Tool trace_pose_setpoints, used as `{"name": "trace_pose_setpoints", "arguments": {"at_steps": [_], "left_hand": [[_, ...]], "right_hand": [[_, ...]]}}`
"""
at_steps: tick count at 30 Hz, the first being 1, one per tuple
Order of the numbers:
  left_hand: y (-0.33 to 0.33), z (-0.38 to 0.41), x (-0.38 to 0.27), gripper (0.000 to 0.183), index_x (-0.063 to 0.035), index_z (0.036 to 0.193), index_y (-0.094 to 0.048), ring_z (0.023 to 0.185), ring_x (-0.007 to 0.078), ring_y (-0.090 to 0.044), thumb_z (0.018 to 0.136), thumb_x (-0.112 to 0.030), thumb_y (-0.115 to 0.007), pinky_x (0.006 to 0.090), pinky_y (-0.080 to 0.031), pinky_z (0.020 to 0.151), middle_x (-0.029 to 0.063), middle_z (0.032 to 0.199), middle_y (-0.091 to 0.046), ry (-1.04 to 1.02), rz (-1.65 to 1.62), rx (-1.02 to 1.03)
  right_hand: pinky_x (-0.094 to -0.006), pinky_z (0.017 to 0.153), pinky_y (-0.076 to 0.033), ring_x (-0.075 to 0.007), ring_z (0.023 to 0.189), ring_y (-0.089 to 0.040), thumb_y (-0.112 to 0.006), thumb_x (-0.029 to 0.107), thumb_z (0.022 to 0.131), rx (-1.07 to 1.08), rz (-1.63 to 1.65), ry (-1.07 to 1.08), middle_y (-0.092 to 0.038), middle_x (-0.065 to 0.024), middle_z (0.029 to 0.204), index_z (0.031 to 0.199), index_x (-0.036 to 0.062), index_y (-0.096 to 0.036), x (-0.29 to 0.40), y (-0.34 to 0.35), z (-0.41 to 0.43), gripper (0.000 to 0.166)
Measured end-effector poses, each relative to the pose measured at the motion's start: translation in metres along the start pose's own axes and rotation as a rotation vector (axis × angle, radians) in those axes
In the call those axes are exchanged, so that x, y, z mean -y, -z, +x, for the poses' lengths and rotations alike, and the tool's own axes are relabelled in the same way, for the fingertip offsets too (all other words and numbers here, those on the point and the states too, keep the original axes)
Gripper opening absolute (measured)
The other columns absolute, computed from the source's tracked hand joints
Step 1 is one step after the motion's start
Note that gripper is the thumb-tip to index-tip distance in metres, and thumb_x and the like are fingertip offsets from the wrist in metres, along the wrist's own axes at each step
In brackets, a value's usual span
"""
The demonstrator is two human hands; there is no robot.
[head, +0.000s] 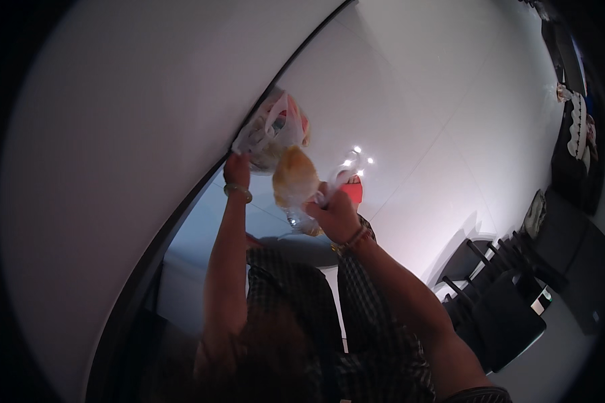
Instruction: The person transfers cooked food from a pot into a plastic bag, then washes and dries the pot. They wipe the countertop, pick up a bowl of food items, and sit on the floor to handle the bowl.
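My left hand (237, 171), with a bangle at its wrist, grips the edge of a thin white plastic bag (282, 126). The bag rests low by the wall, with pale and reddish contents showing through. In my right hand (339, 216) is the gathered top of a clear plastic bag (322, 199). A yellow-orange rounded item (295, 176) is in or behind this clear plastic, blurred and close to the white bag. I cannot tell what the item is. More shiny clear plastic (302, 221) shows below it, partly covered by my right hand.
A white wall (106, 126) with a dark baseboard (302, 49) runs along the left. Pale floor tiles (423, 101) spread to the right. My foot in a red slipper (352, 191) is just beyond my right hand. Dark chairs (504, 312) stand at the lower right.
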State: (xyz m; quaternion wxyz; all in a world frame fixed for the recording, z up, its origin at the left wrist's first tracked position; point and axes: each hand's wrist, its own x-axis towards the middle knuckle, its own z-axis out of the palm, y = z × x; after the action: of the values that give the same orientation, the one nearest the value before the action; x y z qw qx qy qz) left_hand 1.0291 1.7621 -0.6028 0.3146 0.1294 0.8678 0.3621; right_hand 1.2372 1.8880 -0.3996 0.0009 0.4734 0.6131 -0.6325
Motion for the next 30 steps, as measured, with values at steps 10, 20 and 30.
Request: {"name": "trace_pose_setpoints", "arguments": {"at_steps": [10,20,30], "left_hand": [[0.037,-0.038,0.063,0.017,-0.0043,0.100,-0.067,0.074,0.0079,-0.052,0.086,-0.013,-0.063,0.0241,-0.041,0.069,0.0000,0.081,-0.062,0.109,-0.622,0.114],[0.022,-0.061,0.047,0.015,-0.0035,0.096,-0.061,0.089,0.0127,-0.056,0.081,0.001,-0.062,0.0286,-0.043,0.085,0.0051,0.099,-0.063,0.205,-0.986,0.190],[0.007,-0.028,-0.027,0.049,-0.0037,0.127,-0.052,0.096,0.0216,-0.061,0.084,-0.023,-0.061,0.0304,-0.048,0.078,0.0142,0.111,-0.063,0.427,-0.476,0.033]], "right_hand": [[-0.0280,0.051,-0.045,-0.0106,0.053,-0.055,-0.068,0.011,0.078,0.003,0.444,-0.318,-0.058,-0.0035,0.063,0.077,0.0027,-0.060,-0.071,-0.084,0.096,0.012],[-0.0164,0.036,-0.032,-0.0067,0.047,-0.045,-0.068,0.000,0.077,-0.480,1.312,-0.595,-0.049,0.0005,0.063,0.073,0.0101,-0.048,-0.042,-0.113,0.174,0.023],[-0.0409,0.060,-0.051,-0.0336,0.072,-0.065,-0.052,0.022,0.085,-0.279,-0.301,-0.047,-0.065,-0.0197,0.076,0.084,0.0006,-0.064,-0.087,-0.169,0.151,0.024]]}}
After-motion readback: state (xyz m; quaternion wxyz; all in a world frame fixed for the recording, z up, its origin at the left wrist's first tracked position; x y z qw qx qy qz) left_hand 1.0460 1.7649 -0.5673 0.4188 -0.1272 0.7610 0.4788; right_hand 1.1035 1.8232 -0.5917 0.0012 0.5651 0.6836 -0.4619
